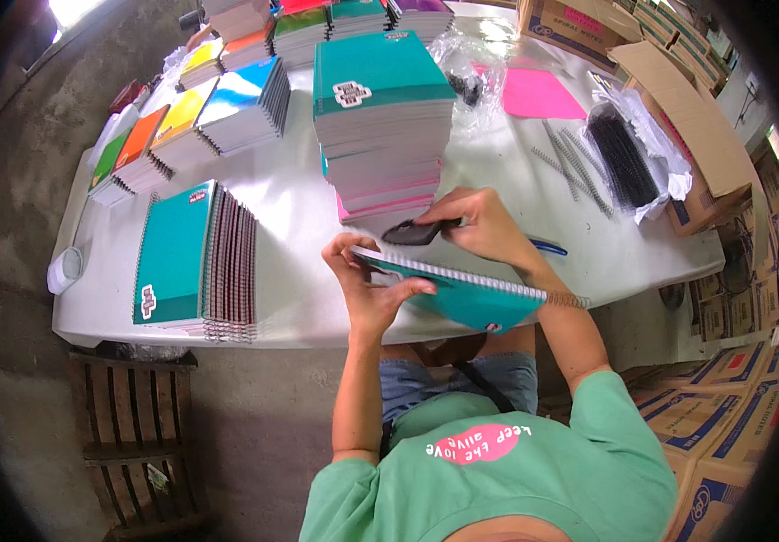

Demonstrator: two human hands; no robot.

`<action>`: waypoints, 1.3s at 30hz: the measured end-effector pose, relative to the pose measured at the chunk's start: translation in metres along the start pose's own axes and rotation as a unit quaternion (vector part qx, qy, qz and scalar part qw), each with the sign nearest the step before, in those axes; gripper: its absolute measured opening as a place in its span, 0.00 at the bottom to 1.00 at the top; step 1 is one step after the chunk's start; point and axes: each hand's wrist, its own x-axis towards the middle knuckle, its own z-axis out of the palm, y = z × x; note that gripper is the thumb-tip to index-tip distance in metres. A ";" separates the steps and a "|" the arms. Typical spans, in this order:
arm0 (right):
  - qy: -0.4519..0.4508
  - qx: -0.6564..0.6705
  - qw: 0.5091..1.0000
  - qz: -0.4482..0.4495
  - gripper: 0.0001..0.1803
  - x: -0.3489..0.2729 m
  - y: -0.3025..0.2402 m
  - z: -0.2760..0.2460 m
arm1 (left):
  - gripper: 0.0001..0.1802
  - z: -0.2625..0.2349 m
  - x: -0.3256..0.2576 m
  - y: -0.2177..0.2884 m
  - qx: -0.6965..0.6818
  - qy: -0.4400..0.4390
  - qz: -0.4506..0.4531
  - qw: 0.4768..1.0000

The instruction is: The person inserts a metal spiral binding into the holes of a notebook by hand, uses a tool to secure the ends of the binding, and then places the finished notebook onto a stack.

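A teal-covered spiral notebook [480,303] is tilted over the table's front edge, its coil side up. My left hand [367,289] grips its left end, thumb on the cover and fingers behind. A length of wire coil [572,299] sticks out past the notebook's right end. In my right hand [484,226] is a black-handled hand tool [415,233]; its working end is hard to make out. The tool is just above the notebook's left end, near my left fingers. Behind it rises a tall stack of teal-covered, unbound-looking pads [385,77], with pink ones at the bottom.
Several teal spiral notebooks [172,257] are piled at left. Colourful notebooks [240,99] line the back left. Loose coils [574,163], a black coil bundle [621,154], a pink sheet [543,93] and an open carton [692,117] lie right. A blue-handled item [548,247] is beside my right forearm.
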 end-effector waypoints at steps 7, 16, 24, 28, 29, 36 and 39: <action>-0.042 0.177 0.983 0.027 0.22 0.002 -0.008 0.003 | 0.47 -0.002 0.005 -0.005 -0.052 -0.027 -0.034 0.998; -0.025 0.211 0.976 -0.052 0.20 0.005 -0.016 0.010 | 0.45 -0.009 0.001 -0.008 0.023 -0.064 0.019 0.998; 0.201 0.031 0.977 -0.059 0.18 -0.017 0.019 -0.035 | 0.17 -0.025 -0.003 -0.004 -0.082 -0.022 -0.025 0.996; 0.138 -0.352 0.908 0.179 0.30 -0.077 0.091 -0.075 | 0.14 -0.025 0.006 0.010 -0.080 -0.035 -0.069 0.994; 0.109 -0.412 0.873 0.237 0.33 -0.089 0.101 -0.075 | 0.14 -0.015 0.005 0.017 -0.102 0.021 -0.060 0.993; 0.008 -0.383 0.880 0.282 0.40 -0.148 0.046 -0.002 | 0.08 -0.003 -0.011 0.041 -0.015 0.115 0.002 0.993; 0.097 -0.366 0.902 0.208 0.30 -0.158 0.057 0.010 | 0.13 0.011 -0.019 0.038 0.146 0.060 0.125 0.979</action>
